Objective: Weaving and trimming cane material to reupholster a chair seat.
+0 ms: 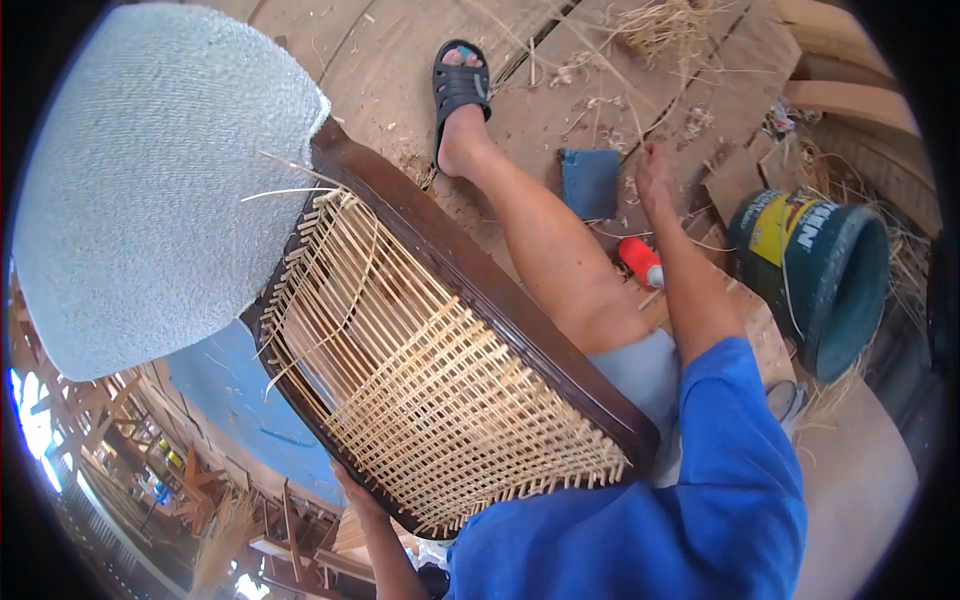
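Observation:
A dark brown wooden chair frame (430, 225) lies tilted in front of me, partly over my leg. Its cane webbing (470, 410) is closely crisscrossed towards me, while single-direction strands with wide gaps span the far part. Loose cane ends stick out at the far left corner. At the frame's near left edge, my left hand (352, 490) grips the rim, some fingers hidden underneath. My right hand (655, 178) is stretched far out to the right, low over the floor, fingers closed. A thin pale cane strand (622, 85) runs to its fingertips.
A pale grey textured panel (160, 180) adjoins the frame at left. At right are a dark teal bucket (850, 290) on its side, a red bottle (638, 258) and a blue square piece (590, 184). Cane scraps (665, 25) litter the wooden floor. Blue sheeting (235, 395) lies left.

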A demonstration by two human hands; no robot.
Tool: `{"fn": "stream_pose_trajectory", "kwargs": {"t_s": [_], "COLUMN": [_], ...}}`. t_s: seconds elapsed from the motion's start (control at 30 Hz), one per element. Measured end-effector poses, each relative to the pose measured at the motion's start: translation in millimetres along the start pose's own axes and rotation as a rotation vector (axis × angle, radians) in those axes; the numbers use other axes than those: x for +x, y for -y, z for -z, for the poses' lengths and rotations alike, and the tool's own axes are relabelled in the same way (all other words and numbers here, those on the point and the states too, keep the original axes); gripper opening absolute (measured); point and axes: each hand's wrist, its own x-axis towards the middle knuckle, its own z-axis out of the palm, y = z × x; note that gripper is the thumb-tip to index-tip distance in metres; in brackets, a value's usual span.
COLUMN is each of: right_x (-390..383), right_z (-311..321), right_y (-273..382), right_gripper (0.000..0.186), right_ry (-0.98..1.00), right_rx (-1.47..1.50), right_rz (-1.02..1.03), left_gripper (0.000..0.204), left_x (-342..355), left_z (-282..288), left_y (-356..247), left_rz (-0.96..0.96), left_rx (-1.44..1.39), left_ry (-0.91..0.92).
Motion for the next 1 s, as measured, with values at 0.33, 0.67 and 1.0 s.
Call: {"fn": "stream_pose_trajectory", "kwargs": {"t_s": [0.33,0.67,1.0], "right_x": [-126,-344,-406], "right_z": [105,159,159], "right_y": [136,209,193], "right_gripper": [0.028,0.013,0.010], "right_ry": [0.257,0.702,0.938], "right_rx": [0.139,0.262,0.201], "right_rz": [0.595,1.094,1.246], "left_gripper": [0.046,0.027,0.025], "left_x": [12,-86,-140], "left_z": [15,-26,-32], "left_y": [12,-32,-15], "left_rz": [-0.468,-0.892,-0.778], "left_rx": [0.551,0.246,-0.383], "left_ry": [-0.137,0.081,0.490]}}
